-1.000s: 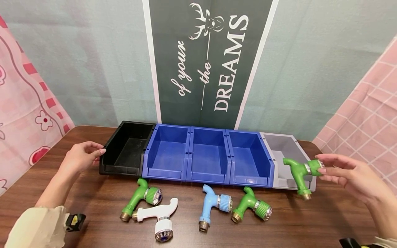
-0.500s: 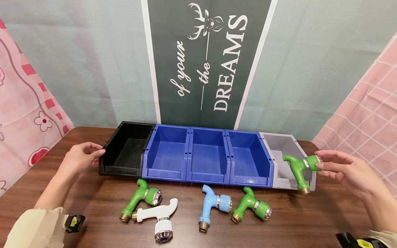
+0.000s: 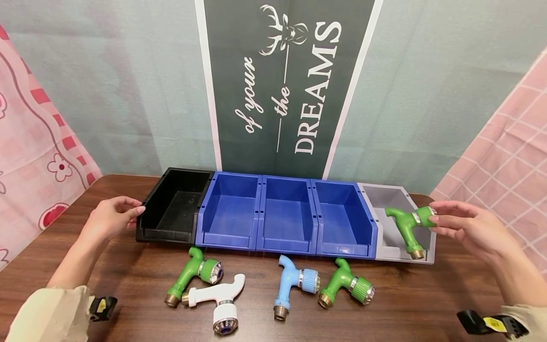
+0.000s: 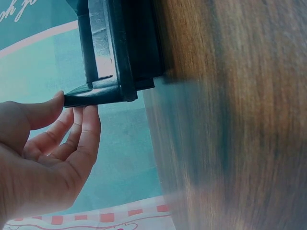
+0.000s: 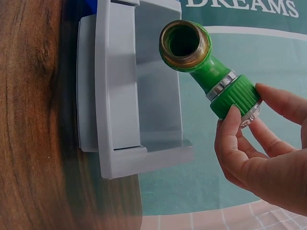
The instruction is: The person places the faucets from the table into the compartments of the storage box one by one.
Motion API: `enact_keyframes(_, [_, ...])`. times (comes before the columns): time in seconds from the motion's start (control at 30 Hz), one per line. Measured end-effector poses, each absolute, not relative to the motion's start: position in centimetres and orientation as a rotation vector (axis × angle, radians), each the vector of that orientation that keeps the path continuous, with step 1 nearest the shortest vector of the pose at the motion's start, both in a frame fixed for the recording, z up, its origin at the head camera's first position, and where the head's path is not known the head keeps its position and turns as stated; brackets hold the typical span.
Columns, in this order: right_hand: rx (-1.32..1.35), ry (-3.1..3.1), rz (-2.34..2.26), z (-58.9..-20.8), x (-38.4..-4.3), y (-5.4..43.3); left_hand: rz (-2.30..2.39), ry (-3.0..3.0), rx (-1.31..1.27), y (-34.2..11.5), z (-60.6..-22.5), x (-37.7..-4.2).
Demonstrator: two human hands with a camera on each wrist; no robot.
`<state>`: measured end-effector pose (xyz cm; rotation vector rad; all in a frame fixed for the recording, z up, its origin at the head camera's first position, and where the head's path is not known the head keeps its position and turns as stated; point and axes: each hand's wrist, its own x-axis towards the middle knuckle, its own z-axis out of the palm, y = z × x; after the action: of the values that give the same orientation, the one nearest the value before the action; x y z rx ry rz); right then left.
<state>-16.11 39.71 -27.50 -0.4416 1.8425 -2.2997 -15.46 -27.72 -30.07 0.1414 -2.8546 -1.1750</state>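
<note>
My right hand (image 3: 478, 230) pinches a green tap (image 3: 408, 232) by its ribbed knob, thumb on one side and fingers on the other. The tap hangs over the grey bin (image 3: 391, 254), its brass threaded end (image 5: 182, 43) toward the camera in the right wrist view. At the far left, my left hand (image 3: 112, 216) pinches the side rim of the black bin (image 4: 108, 93) between thumb and fingers. Lying in front of the bins are a green tap (image 3: 185, 280), a white tap (image 3: 218, 294), a light blue tap (image 3: 290, 282) and another green tap (image 3: 344, 282).
Between the black and grey bins stand three blue bins (image 3: 287, 244), all joined in one row on the brown wooden table (image 3: 141, 294). Behind it hangs a backdrop cloth (image 3: 171, 95); pink curtains (image 3: 504, 147) flank both sides.
My right hand has carried the green tap a little leftward and farther back, more over the grey bin. The left hand stays at the black bin, and the taps on the table have not moved.
</note>
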Motion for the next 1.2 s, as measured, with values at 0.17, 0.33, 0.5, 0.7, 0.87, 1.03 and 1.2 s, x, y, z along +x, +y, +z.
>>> enact_keyframes(0.17, [-0.323,1.891,-2.313,-27.3,-16.3,39.1,-1.195,-2.847,0.141,-27.6,-30.1,-15.5])
enact_keyframes(0.33, [-0.277,1.907,-2.339,-27.2,-16.7,38.5,-1.209,-2.840,0.143,-27.6,-30.1,-15.5])
enact_keyframes(0.5, [-0.214,1.936,-2.341,-27.3,-17.2,38.1,-1.206,-2.833,0.139,-27.6,-30.1,-15.5])
enact_keyframes(0.7, [-0.186,1.949,-2.337,-27.2,-17.7,37.8,-1.207,-2.832,0.139,-27.6,-30.2,-15.6])
enact_keyframes(0.87, [-0.141,1.992,-2.298,-26.9,-18.1,37.6,-1.197,-2.831,0.133,-27.7,-30.2,-15.6])
enact_keyframes(1.03, [-0.109,1.967,-2.294,-26.8,-18.6,37.3,-1.167,-2.833,0.116,-27.9,-30.2,-15.6])
enact_keyframes(1.2, [-0.118,1.920,-2.312,-27.1,-19.0,37.0,-1.154,-2.837,0.115,-27.9,-30.2,-15.6])
